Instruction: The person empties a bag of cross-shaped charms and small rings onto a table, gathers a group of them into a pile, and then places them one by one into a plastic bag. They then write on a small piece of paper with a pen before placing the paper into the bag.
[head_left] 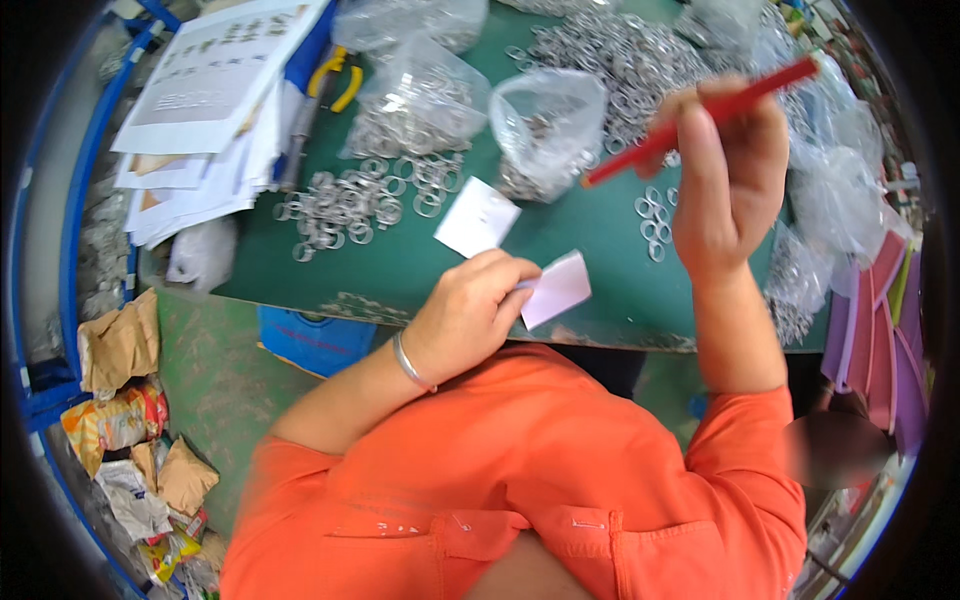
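My left hand (462,308) is closed, pinching a small pale paper slip (562,288) by its edge just above the table's front edge. Beyond that hand, a white square of paper (478,217) with faint marks lies on the green table (590,225). Raised over the table's right part, my right hand (732,180) grips a slim red pen (636,156). The pen is tilted, its orange-tipped end low at the left and its other end up at the right. Several loose metal rings (655,222) lie below and left of the right hand.
A pile of metal rings (350,205) lies left, a larger heap (625,60) at the back. Clear bags of small parts (410,110) and an opened bag (548,130) stand between. Stacked papers (215,85) and yellow-handled pliers (345,85) sit far left, purple and pink strips (880,340) right.
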